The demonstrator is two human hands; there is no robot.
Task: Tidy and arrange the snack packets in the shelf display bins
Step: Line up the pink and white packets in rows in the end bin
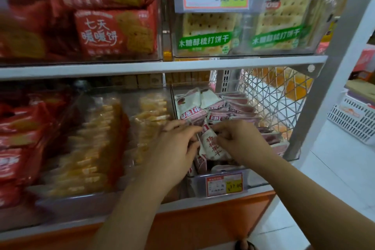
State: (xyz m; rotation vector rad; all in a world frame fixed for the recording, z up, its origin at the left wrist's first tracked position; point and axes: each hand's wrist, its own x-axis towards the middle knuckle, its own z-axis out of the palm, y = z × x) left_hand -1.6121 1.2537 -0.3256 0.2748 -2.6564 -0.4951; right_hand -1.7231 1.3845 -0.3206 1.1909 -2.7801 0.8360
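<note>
A clear display bin [223,176] on the lower shelf holds several small white and dark-red snack packets [215,107]. Both my hands are inside it. My left hand [174,146] and my right hand [241,140] each pinch a side of one white packet with red characters [213,146], which stands nearly upright between them at the front of the bin. More packets lie stacked behind and to the right of it.
A price tag [224,184] hangs on the bin's front. Left of it, bins hold yellow wafer packs [97,144] and red packets [22,140]. The upper shelf carries red biscuit packs [113,34] and green-labelled crackers [205,34]. A white basket [353,119] sits on the floor to the right.
</note>
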